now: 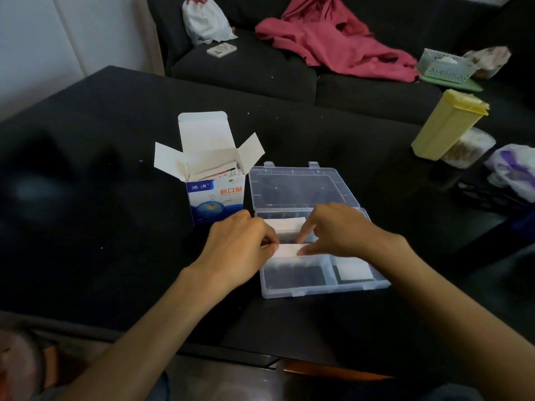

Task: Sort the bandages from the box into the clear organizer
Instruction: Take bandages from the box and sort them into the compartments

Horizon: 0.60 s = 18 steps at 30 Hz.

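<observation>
A blue and white bandage box point(215, 195) stands open on the black table, flaps up, with more bandages inside. Right of it lies the clear organizer point(321, 289) with its lid point(298, 185) folded back. My left hand point(237, 247) and my right hand point(338, 230) both pinch a stack of white bandages point(288, 250) over the organizer's middle-left compartment, one hand at each end. Another white stack point(285, 224) lies in the far compartment, and a third point(354, 272) sits in the near right compartment.
A yellow container point(447, 125) and a round jar of cotton swabs point(469, 150) stand at the table's right, beside a plastic bag point(515, 172). Behind the table is a dark sofa with a pink garment point(333, 36), a phone point(221, 49) and a white basket point(444, 66).
</observation>
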Available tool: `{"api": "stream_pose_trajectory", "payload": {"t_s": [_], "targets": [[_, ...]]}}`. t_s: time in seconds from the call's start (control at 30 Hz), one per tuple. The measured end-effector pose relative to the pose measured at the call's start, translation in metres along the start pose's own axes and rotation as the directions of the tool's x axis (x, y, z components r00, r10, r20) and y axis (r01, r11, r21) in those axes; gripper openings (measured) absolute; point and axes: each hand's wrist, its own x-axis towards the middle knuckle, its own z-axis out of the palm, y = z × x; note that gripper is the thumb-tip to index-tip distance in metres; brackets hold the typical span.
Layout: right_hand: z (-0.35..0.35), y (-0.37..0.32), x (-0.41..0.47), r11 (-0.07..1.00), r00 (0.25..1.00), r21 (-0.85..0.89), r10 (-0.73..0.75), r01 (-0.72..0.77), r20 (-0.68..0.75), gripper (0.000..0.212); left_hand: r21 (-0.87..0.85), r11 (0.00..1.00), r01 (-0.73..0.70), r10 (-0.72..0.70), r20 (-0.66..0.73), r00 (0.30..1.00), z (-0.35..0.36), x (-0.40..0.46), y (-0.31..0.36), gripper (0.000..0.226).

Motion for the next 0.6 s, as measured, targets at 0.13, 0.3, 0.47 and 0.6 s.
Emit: {"api": "stream_pose_trajectory", "payload": {"t_s": [0.13,0.3,0.47,0.6], "targets": [[-0.008,0.008,0.005,0.997,0.996,0.012,0.077,-0.078,0.049,0.031,0.001,1.000,-0.001,0.002,-0.046,0.999,0.003,0.001,0.005,0.022],[0.003,0.019,0.001,0.955,0.978,0.213,0.194,-0.207,0.081,0.027,0.089,0.994,-0.056,0.065,-0.103,0.993,-0.004,-0.002,0.010,0.023],[0.011,0.017,0.001,0.925,0.967,0.290,0.253,-0.247,0.018,0.027,0.114,0.989,0.095,-0.074,-0.171,0.982,-0.012,-0.010,0.000,0.026],[0.015,0.014,-0.002,0.917,0.958,0.294,0.287,-0.271,-0.009,0.032,-0.045,0.982,0.185,-0.184,0.030,0.982,-0.001,-0.009,-0.003,0.023]]}}
